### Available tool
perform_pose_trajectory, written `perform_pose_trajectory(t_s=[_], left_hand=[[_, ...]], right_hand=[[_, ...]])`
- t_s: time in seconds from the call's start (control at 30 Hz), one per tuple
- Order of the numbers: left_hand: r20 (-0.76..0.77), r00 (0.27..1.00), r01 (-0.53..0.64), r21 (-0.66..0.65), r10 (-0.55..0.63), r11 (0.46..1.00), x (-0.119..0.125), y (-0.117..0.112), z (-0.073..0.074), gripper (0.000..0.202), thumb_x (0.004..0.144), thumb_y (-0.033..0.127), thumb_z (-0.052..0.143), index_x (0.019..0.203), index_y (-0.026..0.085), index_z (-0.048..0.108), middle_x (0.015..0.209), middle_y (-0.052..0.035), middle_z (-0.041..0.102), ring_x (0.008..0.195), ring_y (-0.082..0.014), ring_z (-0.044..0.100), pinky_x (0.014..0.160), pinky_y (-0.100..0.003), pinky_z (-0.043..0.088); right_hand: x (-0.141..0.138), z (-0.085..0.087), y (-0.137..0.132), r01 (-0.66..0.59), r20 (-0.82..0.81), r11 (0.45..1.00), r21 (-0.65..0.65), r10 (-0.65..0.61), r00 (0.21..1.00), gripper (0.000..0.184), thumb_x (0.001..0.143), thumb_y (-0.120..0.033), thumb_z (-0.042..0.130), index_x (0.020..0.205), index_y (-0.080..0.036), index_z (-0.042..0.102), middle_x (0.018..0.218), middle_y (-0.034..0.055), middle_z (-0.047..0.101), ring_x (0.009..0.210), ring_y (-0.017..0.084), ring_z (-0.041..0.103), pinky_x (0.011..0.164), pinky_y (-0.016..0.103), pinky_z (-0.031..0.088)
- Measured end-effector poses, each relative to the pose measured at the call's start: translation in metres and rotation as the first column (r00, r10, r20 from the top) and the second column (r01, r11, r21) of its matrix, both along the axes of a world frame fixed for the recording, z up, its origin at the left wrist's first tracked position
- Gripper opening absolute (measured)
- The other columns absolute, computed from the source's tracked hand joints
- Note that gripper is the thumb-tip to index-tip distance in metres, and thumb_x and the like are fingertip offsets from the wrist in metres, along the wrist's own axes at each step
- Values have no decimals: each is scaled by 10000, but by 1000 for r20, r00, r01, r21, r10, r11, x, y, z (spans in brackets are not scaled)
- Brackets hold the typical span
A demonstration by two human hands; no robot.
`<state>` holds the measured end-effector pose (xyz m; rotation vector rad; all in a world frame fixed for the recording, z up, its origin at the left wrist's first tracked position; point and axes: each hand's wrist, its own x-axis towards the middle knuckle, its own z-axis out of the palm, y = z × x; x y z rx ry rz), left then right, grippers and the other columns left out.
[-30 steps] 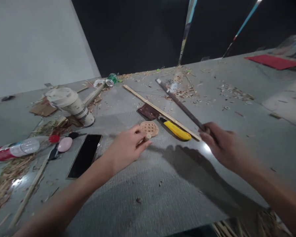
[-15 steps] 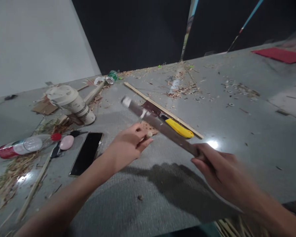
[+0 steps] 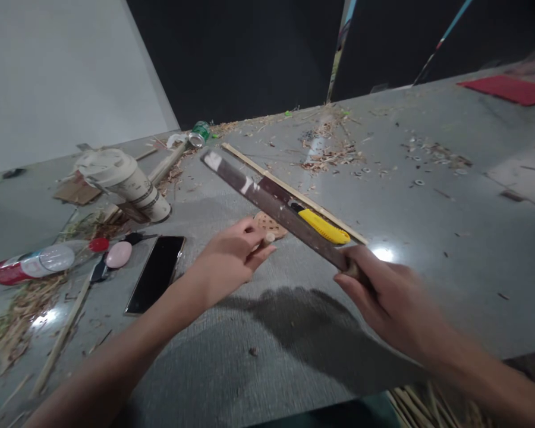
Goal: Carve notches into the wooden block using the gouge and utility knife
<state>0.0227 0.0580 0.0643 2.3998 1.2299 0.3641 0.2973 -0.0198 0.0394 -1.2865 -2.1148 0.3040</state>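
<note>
My left hand (image 3: pixel 232 261) pinches the edge of a small round woven disc (image 3: pixel 267 224) lying on the grey table (image 3: pixel 428 238). My right hand (image 3: pixel 383 297) is closed round the handle of a long flat dark blade (image 3: pixel 267 202), held above the table and pointing up and to the left, across the disc. Just behind the blade lie a yellow utility knife (image 3: pixel 323 226) and a long thin wooden strip (image 3: pixel 249 163).
Left of my hand lie a black phone (image 3: pixel 156 273), a pink oval object (image 3: pixel 118 254), a plastic bottle with a red cap (image 3: pixel 44 261) and a tipped paper cup (image 3: pixel 125 184). Wood shavings litter the table. A green can (image 3: pixel 199 133) sits at the back, a red mat (image 3: pixel 512 89) far right.
My right hand has swung the long blade from the right, where it pointed away, leftward until it lies over the disc. My left hand has stayed on the disc.
</note>
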Motion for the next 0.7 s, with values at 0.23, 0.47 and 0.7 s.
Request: perform_pose_trajectory(t_s=[0.23, 0.47, 0.7], left_hand=[[39, 999, 15, 44, -17, 999, -2, 3, -6, 233, 1095, 325, 631, 910, 202, 700, 1045, -77, 695, 889, -223, 688, 870, -395, 603], [49, 999, -1, 20, 0, 1000, 0, 5, -9, 194, 1085, 318, 640, 972, 212, 757, 1073, -78, 716, 967, -252, 733, 907, -408, 626], [58, 998, 19, -29, -18, 999, 0, 1, -1, 255, 1098, 294, 596, 914, 218, 755, 1082, -91, 740, 1017, -275, 742, 943, -433, 629]], right_hand=[[-28, 35, 24, -73, -143, 950, -302, 31, 989, 292, 1049, -450, 612, 844, -268, 510, 669, -55, 497, 569, 133, 459, 530, 282, 343], [-41, 45, 29, -179, -215, 810, -558, 67, 974, 362, 1021, -527, 634, 802, -247, 567, 667, -44, 475, 580, 131, 447, 515, 277, 344], [-45, 37, 34, -130, -97, 808, -575, 90, 991, 338, 993, -416, 638, 740, -244, 492, 647, -52, 444, 567, 117, 412, 491, 274, 285]])
